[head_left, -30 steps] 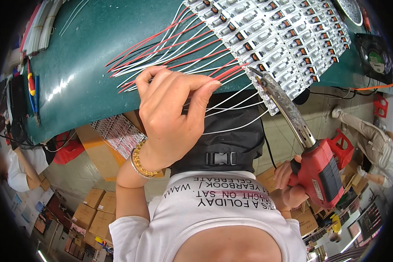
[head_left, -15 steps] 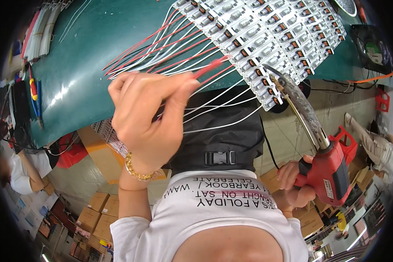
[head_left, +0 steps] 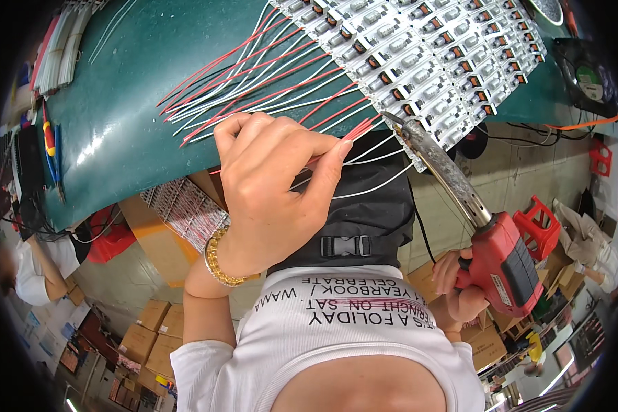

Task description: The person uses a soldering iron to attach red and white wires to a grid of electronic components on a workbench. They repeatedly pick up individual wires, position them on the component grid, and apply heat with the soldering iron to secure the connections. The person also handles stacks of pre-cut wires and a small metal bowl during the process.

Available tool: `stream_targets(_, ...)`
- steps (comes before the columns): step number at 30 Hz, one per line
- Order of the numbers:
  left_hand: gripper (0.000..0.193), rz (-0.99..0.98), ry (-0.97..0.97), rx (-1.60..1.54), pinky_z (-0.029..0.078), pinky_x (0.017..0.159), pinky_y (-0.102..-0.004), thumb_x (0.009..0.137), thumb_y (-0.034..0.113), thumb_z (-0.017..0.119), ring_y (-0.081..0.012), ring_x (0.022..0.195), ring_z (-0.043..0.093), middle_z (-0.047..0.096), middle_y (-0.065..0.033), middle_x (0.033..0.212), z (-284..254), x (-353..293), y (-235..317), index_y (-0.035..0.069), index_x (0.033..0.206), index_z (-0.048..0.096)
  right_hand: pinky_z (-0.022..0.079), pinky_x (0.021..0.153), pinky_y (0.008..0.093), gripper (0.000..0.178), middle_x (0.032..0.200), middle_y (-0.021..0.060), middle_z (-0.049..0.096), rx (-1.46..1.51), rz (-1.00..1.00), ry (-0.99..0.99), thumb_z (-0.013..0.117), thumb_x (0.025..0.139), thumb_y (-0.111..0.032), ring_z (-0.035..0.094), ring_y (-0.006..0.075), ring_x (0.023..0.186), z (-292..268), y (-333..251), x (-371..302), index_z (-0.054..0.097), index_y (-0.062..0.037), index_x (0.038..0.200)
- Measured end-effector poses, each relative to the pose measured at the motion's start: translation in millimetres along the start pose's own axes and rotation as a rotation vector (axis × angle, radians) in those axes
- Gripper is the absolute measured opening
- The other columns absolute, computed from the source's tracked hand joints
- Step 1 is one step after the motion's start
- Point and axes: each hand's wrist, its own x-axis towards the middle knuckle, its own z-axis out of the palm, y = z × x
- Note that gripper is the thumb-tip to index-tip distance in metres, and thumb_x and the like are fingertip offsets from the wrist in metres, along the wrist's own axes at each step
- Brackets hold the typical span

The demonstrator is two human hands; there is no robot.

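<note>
A bundle of red wires [head_left: 359, 130] is pinched between the thumb and index finger of my left hand [head_left: 278, 185]. One wire end reaches the edge of a panel of small white circuit boards [head_left: 419, 72]. My right hand [head_left: 458, 285] grips the handle of a red and black soldering gun [head_left: 505, 264]. Its dark tip [head_left: 390, 118] meets the panel's near edge, just beside the end of the held wire. Red and white wires [head_left: 254, 89] run leftward from the boards' edge over the table. Whether the tip touches the wire I cannot tell.
The boards lie on a green table [head_left: 130, 123]. Bundled white wires [head_left: 65, 51], a screwdriver [head_left: 49, 139] and blue-handled tweezers [head_left: 58, 161] sit at the left. A black spool [head_left: 585, 77] stands at the right. Below are a cardboard box [head_left: 154, 240] and a red stool [head_left: 537, 226].
My left hand has moved right and slightly down, bringing the red wires to the panel's edge. The soldering gun has shifted left, its tip now near the wire ends.
</note>
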Motion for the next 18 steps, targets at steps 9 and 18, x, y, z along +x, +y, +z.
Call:
stream_targets(9, 0.008, 0.008, 0.004, 0.007, 0.033, 0.074, -0.0303, 0.070, 0.002, 0.071, -0.0161, 0.062, 0.051, 0.058, -0.0013, 0.064, 0, 1, 0, 0.005, 0.069, 0.064, 0.037, 0.042, 0.0268, 0.078, 0.050, -0.0011, 0.044, -0.161, -0.117, -0.064, 0.054, 0.077, -0.062, 0.043, 0.0123, 0.040, 8, -9, 6, 0.045, 0.0052, 0.114)
stream_targets(18, 0.007, 0.009, 0.007, 0.002, 0.033, 0.073, -0.0304, 0.070, 0.002, 0.070, -0.0162, 0.061, 0.051, 0.058, -0.0015, 0.064, 0, 1, -1, 0.005, 0.069, 0.063, 0.037, 0.043, 0.0258, 0.084, 0.049, -0.0015, 0.043, -0.048, -0.194, -0.179, 0.054, 0.078, -0.063, 0.042, 0.0114, 0.039, -12, 6, 6, 0.039, 0.0059, 0.124)
